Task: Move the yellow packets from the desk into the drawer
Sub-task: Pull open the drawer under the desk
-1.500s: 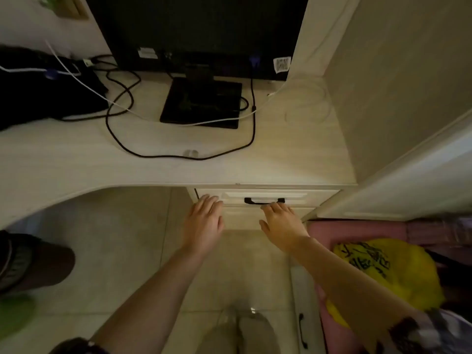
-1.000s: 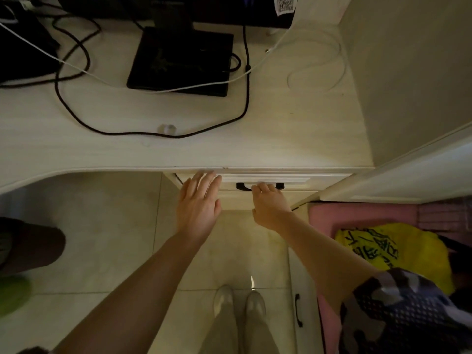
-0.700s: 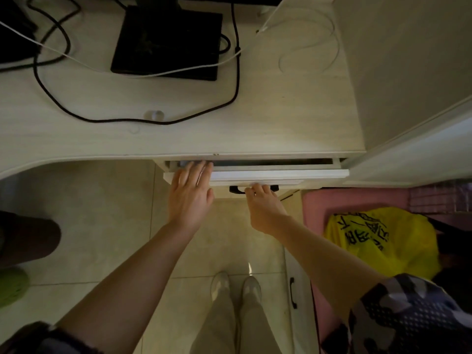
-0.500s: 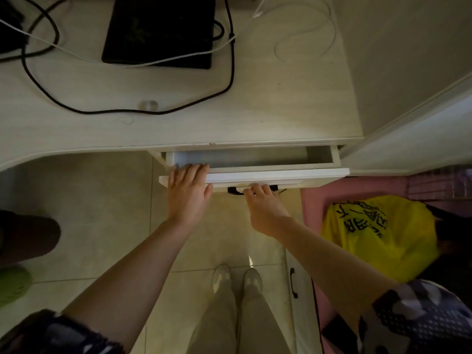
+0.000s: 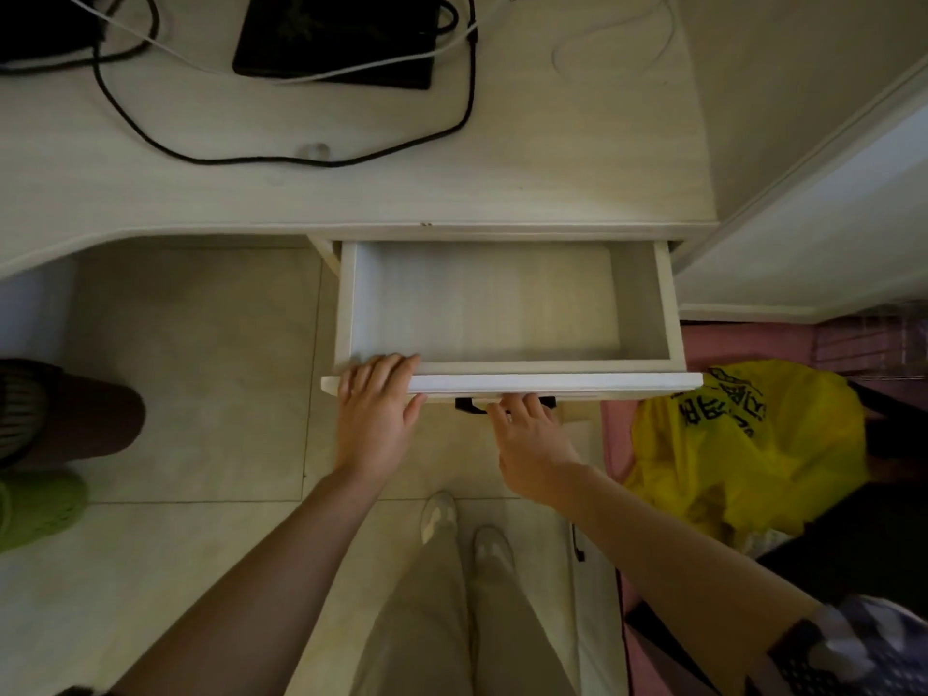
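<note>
Below the desk edge, at the centre of the frame, we now have the drawer pulled well out, where a second and a half ago it sat flush and closed under the desk; it slid toward us step by step while our view dropped lower over it. Our left hand lies flat on the left end of the drawer's front panel, fingers straight and draped over its top edge, gripping nothing. Our right hand has its fingers hooked up under the black handle, curled round it as far as we can tell, though the fingertips are hidden beneath the panel. Inside, the drawer shows only its bare pale floor and walls, so we judge the opening step done and nothing yet moved in. No yellow packets show on the part of the desk we see, which carries only a black cable and a dark monitor base; a yellow plastic bag sits at the right, off the desk, and whether it holds the packets we cannot tell
</note>
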`<state>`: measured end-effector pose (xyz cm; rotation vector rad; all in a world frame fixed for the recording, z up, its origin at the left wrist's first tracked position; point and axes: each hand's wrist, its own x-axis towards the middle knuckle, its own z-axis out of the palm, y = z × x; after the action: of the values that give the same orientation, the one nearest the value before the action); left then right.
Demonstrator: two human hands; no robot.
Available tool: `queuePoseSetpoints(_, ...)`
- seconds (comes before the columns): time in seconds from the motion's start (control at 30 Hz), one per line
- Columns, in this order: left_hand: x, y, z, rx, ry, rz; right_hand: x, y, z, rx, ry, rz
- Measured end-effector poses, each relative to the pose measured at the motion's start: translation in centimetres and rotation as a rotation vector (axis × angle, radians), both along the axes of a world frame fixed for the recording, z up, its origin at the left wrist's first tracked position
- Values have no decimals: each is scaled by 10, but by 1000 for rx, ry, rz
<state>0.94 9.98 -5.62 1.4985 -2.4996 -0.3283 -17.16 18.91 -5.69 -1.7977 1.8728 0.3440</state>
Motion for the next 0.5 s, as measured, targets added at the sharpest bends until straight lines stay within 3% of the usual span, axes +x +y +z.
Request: queuePoseSetpoints(0.5,24,87,14,183,-58,28,22,88,16,177,-103,47)
